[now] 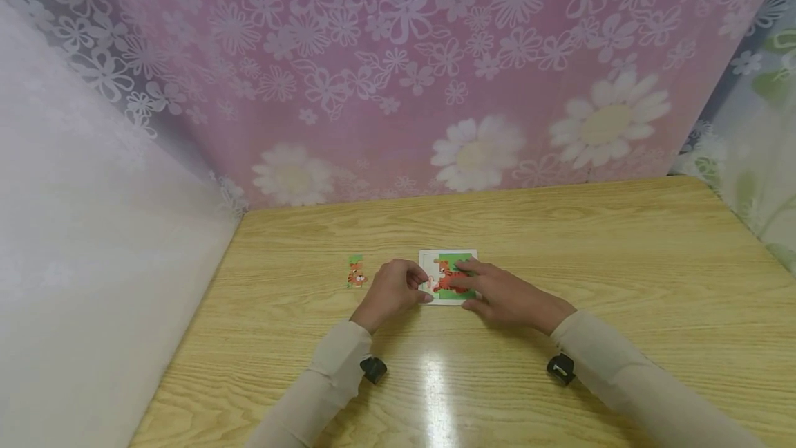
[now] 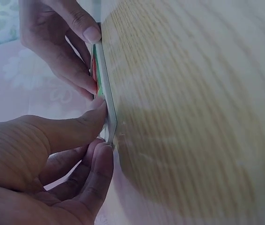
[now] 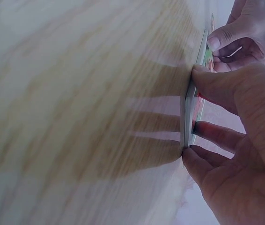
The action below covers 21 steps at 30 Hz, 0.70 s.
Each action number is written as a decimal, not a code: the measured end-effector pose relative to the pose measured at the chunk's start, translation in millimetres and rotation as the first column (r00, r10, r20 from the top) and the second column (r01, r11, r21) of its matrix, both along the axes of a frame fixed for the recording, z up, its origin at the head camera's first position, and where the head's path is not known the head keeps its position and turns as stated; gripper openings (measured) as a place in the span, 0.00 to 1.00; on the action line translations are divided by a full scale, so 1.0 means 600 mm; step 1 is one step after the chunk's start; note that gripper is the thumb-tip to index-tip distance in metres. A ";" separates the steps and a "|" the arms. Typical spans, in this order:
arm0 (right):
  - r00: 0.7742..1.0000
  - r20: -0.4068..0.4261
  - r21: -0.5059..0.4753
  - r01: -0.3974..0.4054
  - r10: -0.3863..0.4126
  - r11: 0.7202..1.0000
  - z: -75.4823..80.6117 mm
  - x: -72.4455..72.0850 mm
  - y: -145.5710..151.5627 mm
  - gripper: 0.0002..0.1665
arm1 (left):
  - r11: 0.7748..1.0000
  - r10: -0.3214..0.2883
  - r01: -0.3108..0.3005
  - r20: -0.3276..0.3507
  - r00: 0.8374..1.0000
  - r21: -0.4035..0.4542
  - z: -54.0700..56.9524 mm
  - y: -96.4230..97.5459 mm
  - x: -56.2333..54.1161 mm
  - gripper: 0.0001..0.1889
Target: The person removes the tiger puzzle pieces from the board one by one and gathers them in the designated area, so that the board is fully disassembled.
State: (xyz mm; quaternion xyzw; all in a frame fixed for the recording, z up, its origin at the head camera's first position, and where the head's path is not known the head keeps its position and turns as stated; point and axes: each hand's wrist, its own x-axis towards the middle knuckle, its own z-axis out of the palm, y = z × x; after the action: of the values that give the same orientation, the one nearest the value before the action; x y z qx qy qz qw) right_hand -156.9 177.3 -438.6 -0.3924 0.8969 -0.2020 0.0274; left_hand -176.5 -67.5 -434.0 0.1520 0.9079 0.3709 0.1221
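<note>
A small tiger jigsaw puzzle board [image 1: 449, 252] with a white frame lies on the table. Its middle and right carry green and red-orange puzzle pieces [image 1: 449, 294]; the left strip shows pale backing with a printed outline. My left hand [image 1: 392, 289] grips the board's left end, thumb on the near side and fingers curled at the edge. From the right, my right hand [image 1: 506, 296] holds the board, thumb at the near edge, one finger on the pieces and others at the far corner. Left of my left hand lies a loose tiger-face puzzle section [image 1: 356, 274].
The wood-grain table [image 1: 298, 379] spreads around the board. Behind it hangs a pink flowered curtain [image 1: 373, 123], and a pale sheet [image 1: 112, 240] borders the left side. Each wrist wears a black strap device, the left one [image 1: 373, 369] and the right one [image 1: 561, 369].
</note>
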 end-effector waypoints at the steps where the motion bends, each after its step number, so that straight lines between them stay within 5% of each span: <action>1: 1.000 -0.003 -0.001 -0.002 0.002 1.000 -0.001 0.000 0.000 0.26 | 1.000 0.002 -0.002 -0.002 1.000 0.002 0.000 0.000 0.000 0.10; 9: 1.000 -0.005 -0.002 -0.003 0.003 1.000 -0.002 0.000 0.001 0.26 | 0.999 0.016 -0.014 -0.050 0.999 0.047 -0.003 -0.001 0.002 0.02; 21: 1.000 0.022 -0.008 0.015 -0.014 1.000 0.002 0.003 -0.001 0.27 | 0.989 0.058 -0.052 -0.042 0.997 0.135 -0.010 -0.008 0.006 0.04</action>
State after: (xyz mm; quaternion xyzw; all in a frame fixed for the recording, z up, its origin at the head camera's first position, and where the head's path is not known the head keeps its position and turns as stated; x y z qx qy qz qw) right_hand -155.1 176.8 -437.7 -0.3837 0.8986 -0.2100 0.0340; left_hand -173.2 -72.5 -440.1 0.1432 0.8874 0.4307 0.0805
